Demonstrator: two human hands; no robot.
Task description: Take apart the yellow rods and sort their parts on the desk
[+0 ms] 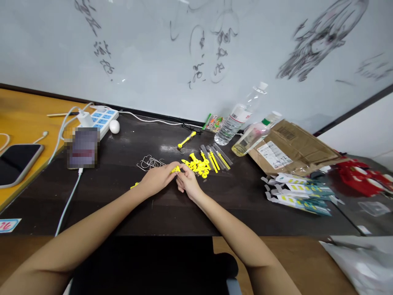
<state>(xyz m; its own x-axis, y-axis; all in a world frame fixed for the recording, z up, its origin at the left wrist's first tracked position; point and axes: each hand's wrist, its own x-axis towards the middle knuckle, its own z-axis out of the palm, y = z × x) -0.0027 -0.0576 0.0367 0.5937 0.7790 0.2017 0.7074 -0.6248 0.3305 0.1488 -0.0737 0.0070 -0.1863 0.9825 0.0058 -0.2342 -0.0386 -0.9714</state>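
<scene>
My left hand (157, 179) is closed on a small yellow plastic part (175, 169) above the dark tabletop. Fingertips of my right hand (189, 184) meet it from the other side, pinched round something thin, perhaps a metal wire, mostly hidden. Just beyond my left hand lies a tangle of bent metal wires (150, 162). Past my right hand sits a pile of loose yellow plastic parts (198, 164). Beside the pile are several clear tubes with yellow rods (215, 159). Farther back lies a single yellow rod-shaped piece (186, 140). Another yellow piece (134, 185) is partly covered by my left wrist.
At left are a power strip (106, 119), a white round object (114, 126), a charging phone (82, 148) and its cable. Two plastic bottles (235, 123) stand at back right, near a cardboard package (291, 143) and opened printed boxes (299, 192). A whiteboard (147, 49) rises behind.
</scene>
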